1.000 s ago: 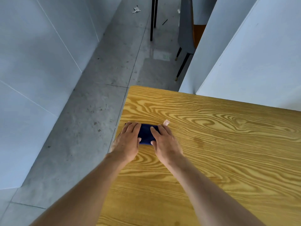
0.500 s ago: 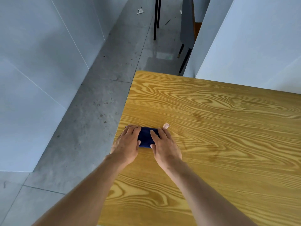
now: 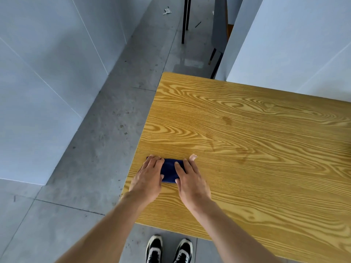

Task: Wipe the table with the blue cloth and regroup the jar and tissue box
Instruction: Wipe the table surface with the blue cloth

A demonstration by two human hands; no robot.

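Nearest me: two black-and-white shoes (image 3: 169,249) on the grey floor (image 3: 76,168), right at the bench's (image 3: 247,149) near edge, so I'm standing close to lean weight forward. Both forearms run up from the bottom of the frame.

Left hand (image 3: 147,177) lies flat, fingers together, palm down on the left part of the blue cloth (image 3: 171,170). Right hand (image 3: 191,179) does the same on the right part, fingers laid flat and close, nothing pinched. Only a dark strip of cloth shows between them. It looks folded into a small pad, probably so two palms can press it evenly. It sits near the bench's left edge, towards the near corner. I read this as mid-wipe along that edge.

Just beyond my right fingertips a small pale scrap (image 3: 193,157) lies on the wood; can't tell if it's a cloth tag or loose paper.

Further out the wood grain shows faint darker streaks (image 3: 228,120), maybe damp marks. Most of the top lies beyond the cloth.

Jar and tissue box: not in view, so regrouping can't be judged.

Far end: white wall panels (image 3: 294,44) at the right, dark chair legs (image 3: 185,19) and a bit of litter (image 3: 167,11) on the floor.
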